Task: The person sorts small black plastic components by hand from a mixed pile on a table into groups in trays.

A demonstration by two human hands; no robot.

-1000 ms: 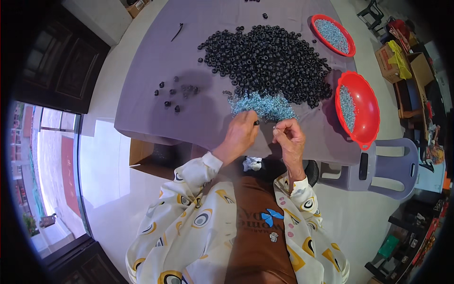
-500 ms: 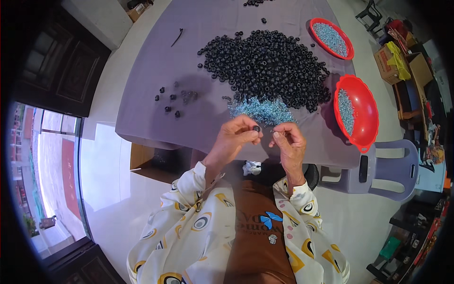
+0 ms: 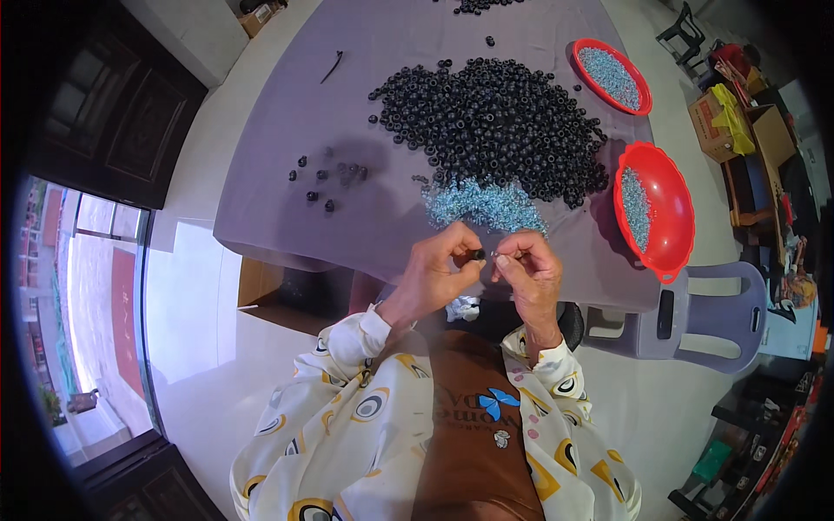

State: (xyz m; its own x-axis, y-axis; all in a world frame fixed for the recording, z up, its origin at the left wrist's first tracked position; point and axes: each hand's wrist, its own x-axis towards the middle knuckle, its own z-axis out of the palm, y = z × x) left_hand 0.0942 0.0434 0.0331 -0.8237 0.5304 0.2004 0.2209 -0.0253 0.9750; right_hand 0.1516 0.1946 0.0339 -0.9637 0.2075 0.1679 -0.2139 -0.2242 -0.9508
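Note:
My left hand (image 3: 445, 267) pinches a small black round piece (image 3: 478, 254), hollow like a cap or large bead, between thumb and fingertips. Close beside it, my right hand (image 3: 530, 271) holds a tiny clear or pale piece (image 3: 493, 253) in a pinch; its exact kind is too small to tell. The fingertips of both hands nearly meet over the table's near edge. Just beyond them lies a pile of tiny pale-blue translucent pieces (image 3: 482, 207). Behind that spreads a large heap of black round pieces (image 3: 491, 122).
Several black-topped pieces (image 3: 312, 196) lie apart on the left of the grey-purple cloth (image 3: 261, 208). A red scalloped bowl (image 3: 673, 208) and a red dish (image 3: 643, 106), both with blue pieces, stand at the right. A grey plastic chair (image 3: 721, 317) touches the right side.
Both hands have come slightly down and closer together, bringing the black piece nearer to the tiny one. The view has shifted a little; the piles look unchanged.

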